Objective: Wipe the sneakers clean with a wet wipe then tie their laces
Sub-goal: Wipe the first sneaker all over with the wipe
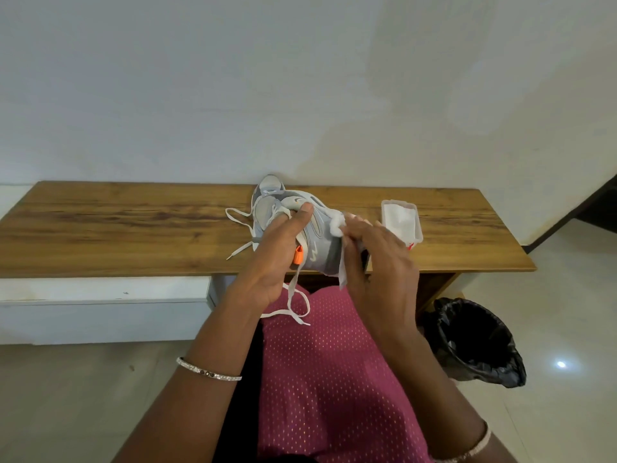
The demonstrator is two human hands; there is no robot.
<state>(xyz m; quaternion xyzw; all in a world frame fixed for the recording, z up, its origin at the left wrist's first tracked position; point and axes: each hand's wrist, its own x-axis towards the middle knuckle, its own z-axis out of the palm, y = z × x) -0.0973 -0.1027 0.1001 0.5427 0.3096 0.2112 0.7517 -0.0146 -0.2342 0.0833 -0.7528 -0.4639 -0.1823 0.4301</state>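
Note:
A grey and white sneaker [319, 240] with an orange tab is held above the near edge of the wooden table [133, 225], tilted on its side. My left hand [283, 252] grips it from the left, thumb over the upper. My right hand [377, 255] presses a bunched white wet wipe [336, 223] against the sneaker's side; a strip of the wipe hangs down. Its untied white laces [293, 305] dangle over my lap. A second grey sneaker [268, 192] stands on the table right behind the first, mostly hidden, its laces trailing left.
An open pack of wet wipes [402, 222] lies on the table right of the sneakers. A bin with a black liner [477, 342] stands on the floor at the right. A white low unit [100, 309] sits below the table's left side. The wall is directly behind.

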